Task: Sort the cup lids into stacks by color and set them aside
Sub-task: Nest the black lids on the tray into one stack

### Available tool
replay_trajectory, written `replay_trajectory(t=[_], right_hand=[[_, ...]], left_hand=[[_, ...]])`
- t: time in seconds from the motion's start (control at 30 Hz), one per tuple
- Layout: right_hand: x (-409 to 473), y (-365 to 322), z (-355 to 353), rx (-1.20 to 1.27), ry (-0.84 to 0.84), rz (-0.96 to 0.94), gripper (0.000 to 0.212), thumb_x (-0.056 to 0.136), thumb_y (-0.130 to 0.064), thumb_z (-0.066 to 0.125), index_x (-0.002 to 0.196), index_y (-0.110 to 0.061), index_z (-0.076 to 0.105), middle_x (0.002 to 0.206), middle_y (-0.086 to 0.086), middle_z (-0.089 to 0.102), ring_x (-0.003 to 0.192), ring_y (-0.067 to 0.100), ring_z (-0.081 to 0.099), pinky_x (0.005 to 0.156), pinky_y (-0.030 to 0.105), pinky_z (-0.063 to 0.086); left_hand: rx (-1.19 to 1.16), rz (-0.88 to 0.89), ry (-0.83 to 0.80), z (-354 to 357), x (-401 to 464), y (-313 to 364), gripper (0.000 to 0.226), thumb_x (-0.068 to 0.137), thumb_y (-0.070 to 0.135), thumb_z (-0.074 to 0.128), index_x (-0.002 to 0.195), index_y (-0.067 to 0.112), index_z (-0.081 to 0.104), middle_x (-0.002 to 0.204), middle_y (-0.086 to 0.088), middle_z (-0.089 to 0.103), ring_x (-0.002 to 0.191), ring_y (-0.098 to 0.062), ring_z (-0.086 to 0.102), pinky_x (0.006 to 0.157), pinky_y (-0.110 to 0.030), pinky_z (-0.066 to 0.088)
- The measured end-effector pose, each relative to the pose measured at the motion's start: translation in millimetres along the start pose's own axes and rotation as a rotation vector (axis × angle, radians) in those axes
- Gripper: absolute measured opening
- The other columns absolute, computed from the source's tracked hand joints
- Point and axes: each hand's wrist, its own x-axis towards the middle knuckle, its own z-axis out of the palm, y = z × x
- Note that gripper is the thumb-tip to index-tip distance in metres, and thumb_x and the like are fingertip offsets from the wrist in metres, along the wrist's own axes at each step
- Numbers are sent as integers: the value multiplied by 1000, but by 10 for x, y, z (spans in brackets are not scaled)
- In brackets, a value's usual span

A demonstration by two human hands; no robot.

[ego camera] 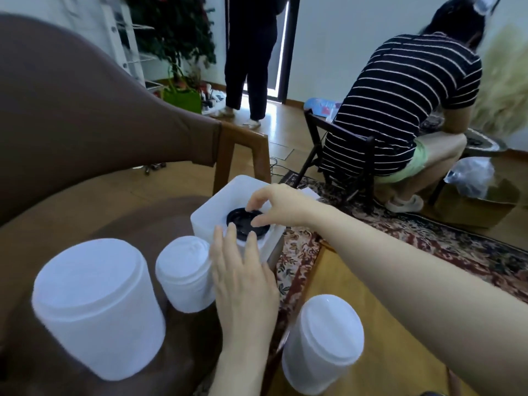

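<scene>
While the right hand (271,208) pinches the rim of a black lid (246,222) with thumb and curled fingers, the left hand (243,272) lies flat with straight fingers against the front of the stack under that lid. The black lid sits on top of that stack, inside a white box (208,212) at the far edge of the brown seat (85,218) that serves here in place of a table. The step in hand looks like adding to or lifting from the black pile; which of the two cannot be told. The next move calls for keeping the lid level and the stack steadied so it does not tip in the box.

Three white stacks are near: a large one (97,307) at the near left, a smaller one (185,277) just beside the left hand, and a third (323,342) to the right, low by the right forearm. The smaller stack and the third one crowd both arms. Further back, one person stands in a doorway and another in a striped shirt (400,107) crouches on the rug (428,238).
</scene>
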Motion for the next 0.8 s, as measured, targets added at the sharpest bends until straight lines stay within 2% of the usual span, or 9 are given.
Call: replay_trajectory(t=[0.17,0.23,0.27,0.37,0.43,0.57,0.63,0.7,0.8], right_hand=[[453,-57,91,-307,-281,28,35,78,-33,79,109,-25,67,104,-7,63,100,18,59,86,30,49],[561,-57,140,-382,-348,45,30,75,-41,79,98,-31,64,98,-10,60,99,18,57,88,33,49],[586,-63,165,-428,-373,32,28,76,-44,78,95,-30,62,92,-11,57,96,17,55,83,31,48],[580,-78,247,-578,-364,-67,19,85,-34,70,93,-23,57,77,-12,48,79,14,49,57,23,32],[556,-71,272,-594,-315,-102,11,86,-24,65,90,-20,56,75,-10,48,78,17,49,55,24,30],[437,-9,158,-320,-86,-50,12,86,-22,63,81,-18,52,80,-1,56,76,21,50,64,30,37],[245,23,26,-30,64,-27,18,87,-22,64,76,-17,51,78,-1,57,74,18,51,68,32,40],[-34,53,-117,302,171,-9,16,90,-21,65,84,-9,56,83,4,63,75,15,55,73,32,44],[-603,118,-268,687,241,5,10,96,-22,61,91,-13,61,90,0,69,83,10,64,80,32,53]], left_hand=[[34,15,49,33,22,-32,39,74,5,78,111,11,70,130,-17,61,135,-39,47,106,-54,45],[33,16,63,40,26,-36,38,74,4,77,110,12,71,129,-17,62,135,-39,48,105,-56,46],[30,15,67,42,34,-38,38,74,3,77,110,12,72,129,-16,62,134,-38,48,103,-56,48],[24,21,72,47,53,-48,37,73,0,78,108,13,73,126,-15,64,133,-38,51,100,-55,51],[16,30,79,42,58,-53,35,73,0,79,105,13,73,125,-14,65,132,-38,52,98,-55,51],[3,33,105,44,55,-54,30,74,2,77,102,11,72,124,-17,65,132,-40,52,99,-56,51],[-24,33,129,28,53,-37,31,77,2,75,106,10,71,125,-18,64,133,-40,50,99,-56,51],[-88,44,165,-6,47,15,33,85,5,69,118,8,68,130,-18,61,135,-39,48,99,-54,50],[-265,95,252,-110,16,154,32,99,15,52,129,8,61,133,-14,59,133,-30,49,101,-41,46]])
